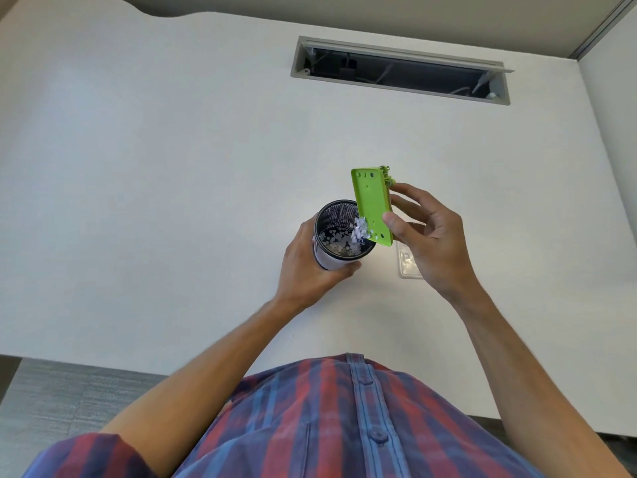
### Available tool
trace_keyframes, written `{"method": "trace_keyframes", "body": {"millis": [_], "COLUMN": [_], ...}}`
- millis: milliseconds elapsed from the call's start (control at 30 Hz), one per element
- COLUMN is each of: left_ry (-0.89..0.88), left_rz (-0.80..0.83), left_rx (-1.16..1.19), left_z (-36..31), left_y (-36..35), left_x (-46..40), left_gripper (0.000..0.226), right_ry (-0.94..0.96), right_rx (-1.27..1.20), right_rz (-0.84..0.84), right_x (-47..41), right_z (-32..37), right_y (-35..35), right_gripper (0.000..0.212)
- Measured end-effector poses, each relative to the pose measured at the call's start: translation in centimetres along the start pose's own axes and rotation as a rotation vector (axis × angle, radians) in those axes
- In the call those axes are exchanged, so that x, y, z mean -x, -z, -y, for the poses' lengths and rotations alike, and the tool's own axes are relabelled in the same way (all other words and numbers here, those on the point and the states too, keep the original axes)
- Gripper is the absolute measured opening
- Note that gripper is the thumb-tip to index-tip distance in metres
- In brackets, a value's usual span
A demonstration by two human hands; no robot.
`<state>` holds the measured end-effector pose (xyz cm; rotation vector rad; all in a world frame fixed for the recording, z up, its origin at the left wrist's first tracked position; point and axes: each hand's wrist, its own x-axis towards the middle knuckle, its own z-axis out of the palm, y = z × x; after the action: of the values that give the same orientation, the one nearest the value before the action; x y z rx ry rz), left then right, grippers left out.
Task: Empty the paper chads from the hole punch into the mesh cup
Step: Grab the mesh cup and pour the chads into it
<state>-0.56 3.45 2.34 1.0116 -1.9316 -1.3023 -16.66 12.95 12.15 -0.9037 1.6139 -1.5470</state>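
A lime-green hole punch [371, 201] is tipped on edge above the right rim of the black mesh cup [336, 215], its flat underside facing me. My right hand [431, 243] grips it by thumb and fingers. White paper chads [358, 232] are falling from its lower end, and many lie on the cup's bottom. My left hand [306, 267] is wrapped round the cup's side, holding it over the white desk [172, 201].
A clear plastic cover [408, 263] lies on the desk, partly hidden under my right hand. A long open cable slot [400, 72] with wires inside is cut into the desk at the back. A partition wall stands at the right.
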Motion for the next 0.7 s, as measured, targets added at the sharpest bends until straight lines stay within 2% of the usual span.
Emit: {"method": "trace_keyframes", "body": {"millis": [400,567,700], "left_ry": [-0.015,-0.017,-0.014], "left_rz": [0.010,0.024,0.047], "left_rx": [-0.016,-0.025,-0.048], "left_z": [-0.2,-0.3,-0.7], "left_y": [0.2,0.4,0.7], "left_x": [0.0,0.0,0.1], "left_gripper": [0.084,0.083,0.084], "right_ry": [0.205,0.244,0.221], "right_rx": [0.316,0.326,0.244], "right_rz": [0.149,0.138,0.084], "right_x": [-0.2,-0.2,-0.2], "right_z": [1.1,1.0,0.8], "right_y": [-0.3,-0.3,-0.4], "right_gripper": [0.048,0.046,0.048]}}
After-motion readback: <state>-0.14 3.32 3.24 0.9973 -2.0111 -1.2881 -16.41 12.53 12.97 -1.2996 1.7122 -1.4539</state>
